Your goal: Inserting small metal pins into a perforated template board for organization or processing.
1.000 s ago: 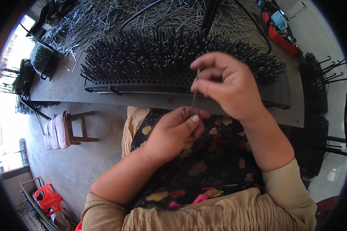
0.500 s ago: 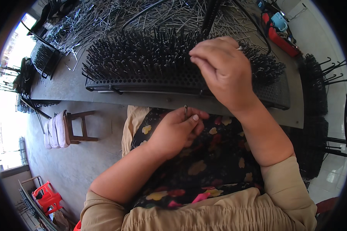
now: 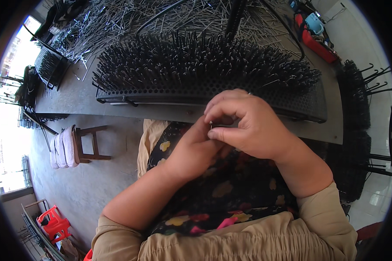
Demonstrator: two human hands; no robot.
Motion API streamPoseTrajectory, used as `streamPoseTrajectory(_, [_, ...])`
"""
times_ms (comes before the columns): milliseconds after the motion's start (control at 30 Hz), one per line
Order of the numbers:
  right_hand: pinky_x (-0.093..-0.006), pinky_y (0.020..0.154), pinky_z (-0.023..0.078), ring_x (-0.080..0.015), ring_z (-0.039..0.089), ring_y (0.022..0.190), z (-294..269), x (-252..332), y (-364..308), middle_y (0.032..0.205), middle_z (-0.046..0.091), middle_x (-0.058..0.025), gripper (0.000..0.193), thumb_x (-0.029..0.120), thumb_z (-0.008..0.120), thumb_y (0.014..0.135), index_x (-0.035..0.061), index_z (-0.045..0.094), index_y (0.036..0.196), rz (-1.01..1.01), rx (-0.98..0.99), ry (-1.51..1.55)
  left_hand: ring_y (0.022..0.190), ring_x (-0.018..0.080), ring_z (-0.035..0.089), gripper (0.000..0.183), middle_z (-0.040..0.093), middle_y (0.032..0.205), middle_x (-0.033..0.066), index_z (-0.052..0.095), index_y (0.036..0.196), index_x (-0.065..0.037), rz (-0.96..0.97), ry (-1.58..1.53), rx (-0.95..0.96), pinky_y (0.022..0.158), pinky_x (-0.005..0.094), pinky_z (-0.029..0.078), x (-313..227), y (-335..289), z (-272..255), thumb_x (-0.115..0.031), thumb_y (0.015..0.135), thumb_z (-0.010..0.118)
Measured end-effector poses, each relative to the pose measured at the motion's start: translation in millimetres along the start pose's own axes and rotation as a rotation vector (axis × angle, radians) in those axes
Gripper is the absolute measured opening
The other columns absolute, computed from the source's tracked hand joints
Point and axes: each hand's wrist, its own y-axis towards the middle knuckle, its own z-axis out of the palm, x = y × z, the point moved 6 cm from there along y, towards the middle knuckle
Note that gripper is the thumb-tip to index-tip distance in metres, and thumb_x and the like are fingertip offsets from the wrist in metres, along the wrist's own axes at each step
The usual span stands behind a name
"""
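My left hand (image 3: 188,150) is closed low in front of the tray, holding a small dark metal hook (image 3: 211,125) upright, its tip showing above the fingers. My right hand (image 3: 250,126) is against the left one, thumb and forefinger bent around the top of that hook. Most of the hook is hidden by the fingers. Just beyond both hands stands a black perforated tray (image 3: 161,97), packed with many upright black hooked rods (image 3: 183,58). Bare holes show along the tray's near edge.
Loose metal rods (image 3: 130,19) lie heaped behind the tray on the grey table (image 3: 69,101). A red case (image 3: 313,45) and a blue cup (image 3: 314,24) are at the far right. More hooked rods (image 3: 357,95) stand at right. A wooden stool (image 3: 89,143) and red plastic chair (image 3: 55,224) are at left.
My right hand has come down from above the hooked rods, toward me and leftward, to meet the left hand at the small hook. The left hand has stayed nearly in place.
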Motion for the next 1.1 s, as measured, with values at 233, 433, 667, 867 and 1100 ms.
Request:
streamPoseTrajectory(233, [-0.02,0.072,0.049,-0.0104,0.062,0.077,-37.1,-19.1,13.1,0.089,0.065,-0.0063,0.016,-0.003,0.065,0.084,-0.0021,0.058,0.099,0.213,-0.277,0.392,0.072,0.0074,0.052,0.042,0.057,0.082,0.0025,0.037,0.126,0.0,0.0,-0.045,-0.039,0.063,0.0205,0.042,-1.6,1.9,-2.3,-0.007,0.091,0.058])
streamPoseTrajectory(433, [-0.0233,0.071,0.052,-0.0117,0.063,0.077,-46.3,7.1,11.7,0.088,0.065,-0.008,0.017,-0.008,0.068,0.081,-0.0012,0.061,0.095,-0.487,-0.534,-0.396,0.071,0.0078,0.051,0.048,0.057,0.085,0.002,0.042,0.127,-0.006,-0.051,0.153,-0.189,0.054,0.0189,0.037,10.9,1.2,-15.8,-0.01,0.085,0.066])
streamPoseTrajectory(667, [-0.0232,0.069,0.052,-0.014,0.063,0.078,-39.6,0.1,14.0,0.086,0.066,-0.0078,0.017,-0.009,0.068,0.079,-0.0008,0.063,0.092,-0.458,-0.537,-0.371,0.074,0.0085,0.056,0.046,0.061,0.081,0.003,0.04,0.124,0.002,-0.063,0.201,-0.155,0.068,0.0221,0.046,14.1,4.9,-20.4,-0.007,0.087,0.065])
streamPoseTrajectory(867, [-0.0333,0.074,0.046,-0.0251,0.058,0.085,-28.4,-6.1,27.8,0.084,0.066,-0.0045,0.021,-0.003,0.075,0.064,0.0066,0.067,0.081,-0.453,-0.418,-0.555,0.074,0.0085,0.055,0.043,0.061,0.081,0.0034,0.042,0.121,0.001,-0.063,0.277,-0.174,0.068,0.0219,0.045,-2.2,8.7,-18.0,-0.008,0.087,0.065])
streamPoseTrajectory(1100, [-0.0354,0.077,0.047,-0.027,0.057,0.089,-27.6,26.4,5.1,0.09,0.065,-0.006,0.025,-0.004,0.073,0.064,0.0056,0.067,0.086,-0.435,-0.286,-0.499,0.08,0.0064,0.054,0.036,0.059,0.088,0.0023,0.046,0.117,0.0,0.004,0.276,-0.16,0.071,0.0215,0.045,-19.7,-6.9,-31.2,-0.008,0.088,0.065])
